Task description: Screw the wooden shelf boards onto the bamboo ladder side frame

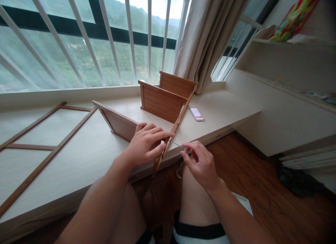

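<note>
My left hand (145,142) grips the near end of a narrow wooden frame (181,114), its fingers over the top edge and its thumb below. Between the thumb and fingers of my right hand (201,162) is a thin metal hex key (176,144), its tip against the frame's outer side. Two brown wooden panels, a middle one (160,102) and a far one (177,85), stand upright against the frame's inner side. A third panel (115,120) leans away to the left, its near end hidden behind my left hand.
On the left of the pale window ledge (86,146) lies a separate ladder-like wooden frame (56,149). A small blurred rectangular item (196,114) rests right of the panels. White bars and a curtain (210,34) stand behind. My legs are below the ledge's front edge.
</note>
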The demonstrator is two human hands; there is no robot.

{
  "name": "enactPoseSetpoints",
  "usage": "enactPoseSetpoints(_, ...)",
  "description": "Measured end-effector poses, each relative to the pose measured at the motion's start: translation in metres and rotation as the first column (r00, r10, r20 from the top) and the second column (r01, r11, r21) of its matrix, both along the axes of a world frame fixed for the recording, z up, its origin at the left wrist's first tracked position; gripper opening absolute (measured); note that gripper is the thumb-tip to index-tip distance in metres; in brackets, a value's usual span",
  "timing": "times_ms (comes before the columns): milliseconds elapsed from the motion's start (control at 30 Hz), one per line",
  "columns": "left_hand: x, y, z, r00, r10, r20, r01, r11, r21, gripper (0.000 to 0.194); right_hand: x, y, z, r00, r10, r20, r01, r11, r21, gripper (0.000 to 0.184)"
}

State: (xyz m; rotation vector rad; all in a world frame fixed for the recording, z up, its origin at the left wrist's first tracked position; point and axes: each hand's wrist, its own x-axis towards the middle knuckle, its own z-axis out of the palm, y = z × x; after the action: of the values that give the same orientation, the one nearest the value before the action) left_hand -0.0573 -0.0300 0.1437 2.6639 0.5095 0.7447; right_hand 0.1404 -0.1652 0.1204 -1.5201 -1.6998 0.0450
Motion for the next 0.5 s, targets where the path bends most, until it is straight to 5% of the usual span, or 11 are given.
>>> enactPoseSetpoints(167,0.000,0.000,0.000,1.000,0.001,-0.001,-0.001,1.000,0.003,0.041,0.001,0.001,0.000,1.000,-0.003,-0.025,0.003,1.000,0.005,0.015)
enactPoseSetpoints(300,0.000,0.000,0.000,1.000,0.004,0.001,-0.004,1.000,0.001,0.039,-0.004,0.002,-0.001,0.975,-0.045,-0.218,0.028,0.996,-0.081,0.017)
enactPoseSetpoints(400,-0.001,0.000,0.000,1.000,0.007,-0.001,-0.007,1.000,0.001,0.039,-0.011,0.005,-0.002,0.894,-0.076,-0.441,-0.016,0.979,-0.201,0.027)
enactPoseSetpoints(500,-0.001,0.000,-0.001,1.000,0.005,-0.002,-0.005,1.000,0.007,0.040,-0.017,0.010,-0.005,0.727,-0.080,-0.682,-0.163,0.945,-0.284,0.038)
